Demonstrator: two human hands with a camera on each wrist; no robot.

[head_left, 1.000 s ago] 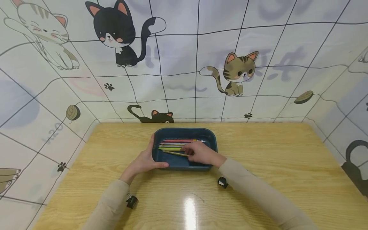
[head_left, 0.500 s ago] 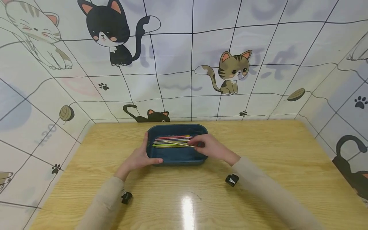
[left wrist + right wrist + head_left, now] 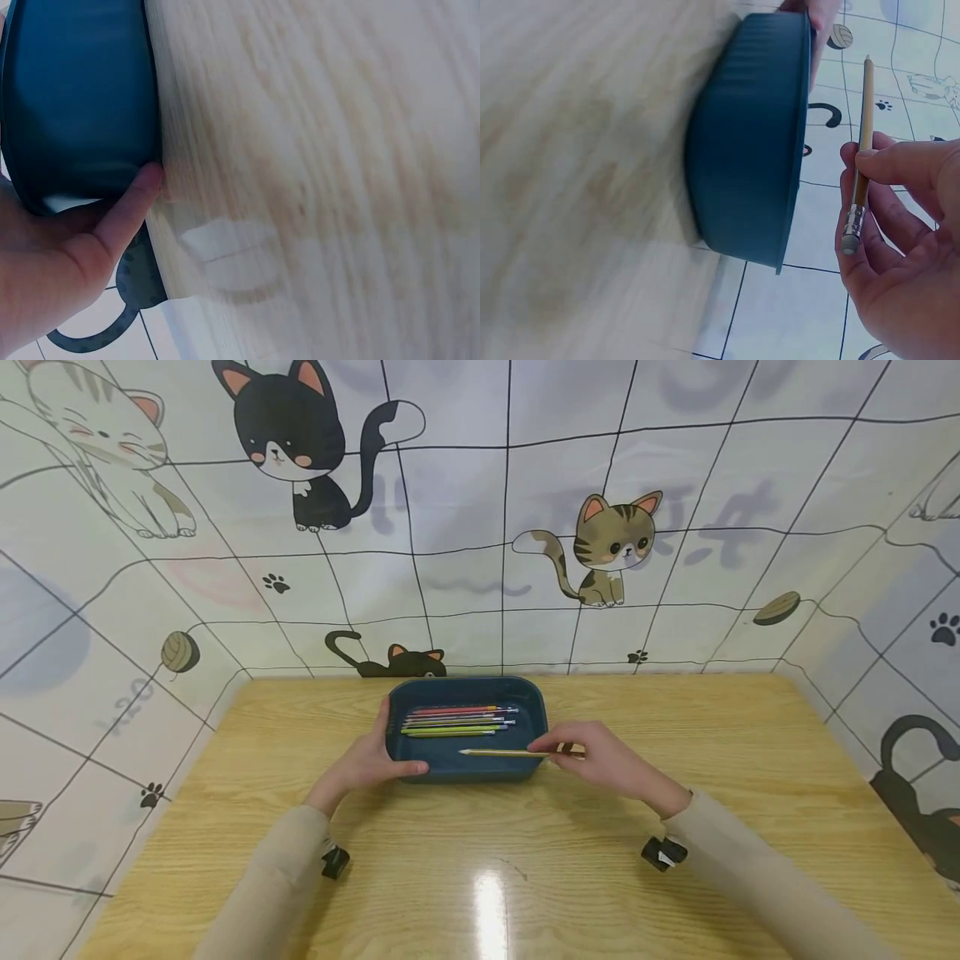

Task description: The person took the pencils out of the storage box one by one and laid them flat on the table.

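Note:
A dark blue plastic box [image 3: 465, 776] stands on the table, with several pencils [image 3: 453, 722] lying side by side in it, some red, some yellow-green. My left hand [image 3: 369, 762] holds the box at its left end, thumb along the front side and fingers at the left rim. In the left wrist view, the thumb [image 3: 124, 214] lies against the box wall. My right hand [image 3: 603, 762] pinches a yellowish pencil [image 3: 495, 752] between thumb and fingers, above the box's right front rim. The pencil's tip points left; its eraser end shows in the right wrist view [image 3: 850, 244].
The wooden table [image 3: 420, 877] extends around the box to both sides and toward me. Behind it rises a wall covering [image 3: 465, 527] printed with cats and grid lines. A black wrist camera [image 3: 664, 853] hangs beneath the right sleeve, another [image 3: 335, 862] under the left.
My right hand has lifted the yellowish pencil out from beside the others and drawn it to the right and toward me. The left hand stays at the box's left end.

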